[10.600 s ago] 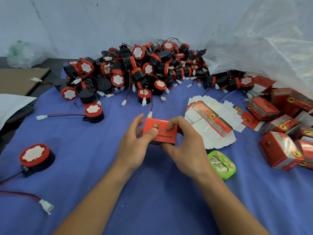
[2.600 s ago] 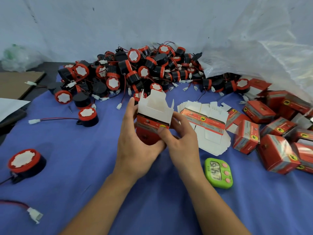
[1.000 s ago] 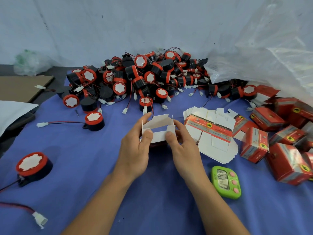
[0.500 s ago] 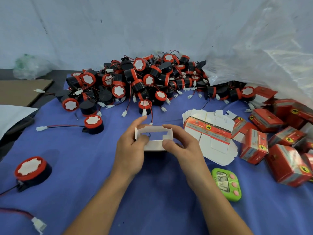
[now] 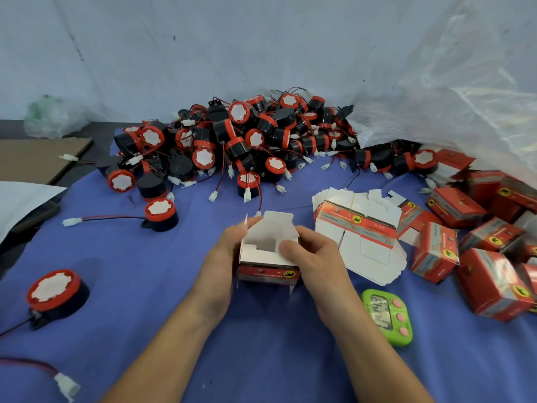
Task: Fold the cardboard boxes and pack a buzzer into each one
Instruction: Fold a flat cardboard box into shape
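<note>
Head view, so here's where you're at: the cardboard box is up between both your hands, over the blue cloth right in front of you. Its open end faces up with the white flaps standing, and the red printed side is toward you. Your left hand is curled round the box's left side. Your right hand grips the right side, thumb lying over the near white rim.

The stack of flat boxes lies just right of your right hand. The folded red boxes are scattered further right, some under the edge of a clear plastic bag. The big buzzer pile sits at the far side of the cloth, up against the wall. One loose buzzer with its wire sits off to the left of the box, and a second buzzer is closer to you near the left edge. A green timer lies beside your right wrist.
</note>
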Motion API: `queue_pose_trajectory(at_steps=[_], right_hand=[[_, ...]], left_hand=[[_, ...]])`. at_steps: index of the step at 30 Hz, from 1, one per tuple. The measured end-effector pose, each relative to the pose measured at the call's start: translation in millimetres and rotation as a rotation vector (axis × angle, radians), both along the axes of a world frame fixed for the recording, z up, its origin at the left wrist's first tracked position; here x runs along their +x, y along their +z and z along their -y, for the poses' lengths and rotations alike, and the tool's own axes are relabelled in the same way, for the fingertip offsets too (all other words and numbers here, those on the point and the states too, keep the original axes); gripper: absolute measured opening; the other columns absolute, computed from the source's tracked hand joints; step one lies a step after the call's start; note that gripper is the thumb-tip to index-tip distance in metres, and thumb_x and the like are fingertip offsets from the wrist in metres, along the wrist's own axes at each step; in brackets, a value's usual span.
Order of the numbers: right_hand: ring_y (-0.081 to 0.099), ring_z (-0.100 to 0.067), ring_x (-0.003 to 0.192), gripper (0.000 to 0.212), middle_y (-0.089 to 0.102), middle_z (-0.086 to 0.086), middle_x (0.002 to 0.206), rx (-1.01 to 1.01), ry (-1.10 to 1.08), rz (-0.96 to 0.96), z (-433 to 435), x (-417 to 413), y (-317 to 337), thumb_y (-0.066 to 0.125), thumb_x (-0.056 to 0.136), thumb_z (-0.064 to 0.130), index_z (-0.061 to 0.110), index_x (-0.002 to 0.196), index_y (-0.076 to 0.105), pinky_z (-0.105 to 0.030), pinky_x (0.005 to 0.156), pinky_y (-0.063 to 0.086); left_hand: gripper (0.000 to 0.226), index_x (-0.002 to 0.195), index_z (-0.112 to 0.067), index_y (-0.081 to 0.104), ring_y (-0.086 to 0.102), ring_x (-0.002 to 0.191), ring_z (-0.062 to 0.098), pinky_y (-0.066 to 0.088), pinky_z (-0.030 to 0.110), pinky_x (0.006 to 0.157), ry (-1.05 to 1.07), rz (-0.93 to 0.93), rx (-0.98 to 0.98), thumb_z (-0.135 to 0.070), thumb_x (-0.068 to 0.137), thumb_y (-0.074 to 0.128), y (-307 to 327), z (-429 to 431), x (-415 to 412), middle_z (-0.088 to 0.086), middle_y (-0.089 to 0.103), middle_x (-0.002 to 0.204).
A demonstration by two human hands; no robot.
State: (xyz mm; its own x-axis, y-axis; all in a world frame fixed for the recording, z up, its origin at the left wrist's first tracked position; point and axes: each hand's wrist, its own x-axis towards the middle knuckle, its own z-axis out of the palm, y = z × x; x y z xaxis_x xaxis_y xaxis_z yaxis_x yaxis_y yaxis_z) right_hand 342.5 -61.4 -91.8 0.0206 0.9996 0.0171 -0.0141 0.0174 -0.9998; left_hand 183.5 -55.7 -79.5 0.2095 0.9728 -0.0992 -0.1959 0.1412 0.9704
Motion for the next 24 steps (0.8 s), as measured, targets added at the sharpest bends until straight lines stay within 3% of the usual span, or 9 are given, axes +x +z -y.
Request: queue_pose_trajectory(at_steps=[3, 5, 7, 11, 13, 16, 19, 21, 24], right_hand=[[0.070, -0.012, 0.078, 0.024, 0.077, -0.002, 0.087, 0.036, -0.018, 0.007, 1.8, 0.1, 0.2, 0.061, 0.093, 0.013, 0.027, 0.097, 0.080, -0.025, 0.063, 0.055], [0.072, -0.013, 0.081, 0.027, 0.078, 0.001, 0.089, 0.059, -0.022, -0.002, 2.9, -0.5, 0.7, 0.061, 0.093, 0.012, 0.031, 0.099, 0.080, -0.027, 0.066, 0.057], [0.073, -0.015, 0.087, 0.032, 0.078, 0.003, 0.095, 0.092, -0.032, -0.017, 3.9, -2.1, 1.4, 0.063, 0.093, 0.011, 0.036, 0.104, 0.079, -0.031, 0.072, 0.061], [0.071, -0.009, 0.084, 0.037, 0.078, 0.004, 0.094, 0.138, -0.121, -0.045, 3.6, -6.0, 2.1, 0.069, 0.090, 0.003, 0.038, 0.099, 0.081, -0.029, 0.073, 0.060], [0.071, -0.008, 0.085, 0.030, 0.079, 0.003, 0.094, 0.154, -0.090, -0.033, 3.8, -5.3, 3.8, 0.070, 0.091, 0.008, 0.035, 0.098, 0.082, -0.025, 0.071, 0.058], [0.073, -0.009, 0.093, 0.015, 0.079, 0.006, 0.097, 0.149, -0.003, 0.004, 5.7, -3.7, 8.4, 0.074, 0.085, 0.033, 0.036, 0.096, 0.083, -0.023, 0.073, 0.057], [0.074, -0.015, 0.095, 0.025, 0.080, 0.005, 0.097, 0.122, -0.004, 0.023, 4.9, -2.9, 9.7, 0.074, 0.079, 0.050, 0.034, 0.095, 0.083, -0.031, 0.080, 0.060], [0.073, -0.014, 0.095, 0.020, 0.080, 0.006, 0.097, 0.112, -0.013, 0.039, 4.0, -1.6, 9.1, 0.075, 0.081, 0.043, 0.032, 0.096, 0.084, -0.033, 0.083, 0.060], [0.073, -0.014, 0.097, 0.019, 0.079, 0.004, 0.103, 0.107, 0.005, 0.001, 5.5, 1.2, 9.2, 0.076, 0.085, 0.022, 0.028, 0.102, 0.083, -0.032, 0.083, 0.061]], left_hand=[[0.046, 0.123, -0.019, 0.074, 0.075, 0.101, 0.020, 0.058, 0.033, 0.082, 0.005, -0.017, -0.097, -0.049, 0.094, 0.055, 3.4, -4.3, -2.0, 0.010, 0.077, 0.117], [0.034, 0.127, -0.019, 0.071, 0.075, 0.097, 0.018, 0.059, 0.028, 0.076, -0.007, -0.027, -0.099, -0.028, 0.097, 0.060, 3.2, -6.9, -3.0, 0.007, 0.078, 0.115], [0.036, 0.129, -0.021, 0.071, 0.075, 0.095, 0.018, 0.060, 0.027, 0.073, -0.011, -0.044, -0.080, -0.006, 0.098, 0.059, 3.6, -8.9, -2.9, 0.005, 0.078, 0.113], [0.048, 0.107, -0.026, 0.083, 0.076, 0.090, 0.020, 0.062, 0.031, 0.069, 0.023, -0.022, -0.037, 0.011, 0.094, 0.055, 7.7, -10.6, 0.9, 0.007, 0.079, 0.107], [0.041, 0.097, -0.021, 0.085, 0.077, 0.087, 0.020, 0.062, 0.031, 0.065, 0.051, -0.002, -0.043, 0.010, 0.093, 0.058, 8.4, -12.1, 0.9, 0.007, 0.080, 0.105], [0.029, 0.079, -0.015, 0.084, 0.077, 0.095, 0.023, 0.064, 0.033, 0.068, 0.055, 0.038, -0.033, 0.005, 0.087, 0.064, 4.1, -16.1, -2.9, 0.004, 0.079, 0.109], [0.017, 0.070, -0.012, 0.081, 0.076, 0.097, 0.023, 0.063, 0.033, 0.070, 0.045, 0.059, 0.020, -0.005, 0.070, 0.066, -2.3, -17.2, -5.2, 0.005, 0.078, 0.111], [0.025, 0.073, -0.011, 0.080, 0.075, 0.100, 0.023, 0.062, 0.037, 0.074, 0.020, 0.078, 0.034, -0.014, 0.067, 0.057, -6.4, -15.7, -6.5, 0.006, 0.077, 0.113], [0.030, 0.077, -0.009, 0.080, 0.075, 0.095, 0.024, 0.061, 0.037, 0.069, -0.007, 0.059, 0.059, -0.017, 0.068, 0.053, -7.1, -15.3, -8.0, 0.005, 0.077, 0.113]])
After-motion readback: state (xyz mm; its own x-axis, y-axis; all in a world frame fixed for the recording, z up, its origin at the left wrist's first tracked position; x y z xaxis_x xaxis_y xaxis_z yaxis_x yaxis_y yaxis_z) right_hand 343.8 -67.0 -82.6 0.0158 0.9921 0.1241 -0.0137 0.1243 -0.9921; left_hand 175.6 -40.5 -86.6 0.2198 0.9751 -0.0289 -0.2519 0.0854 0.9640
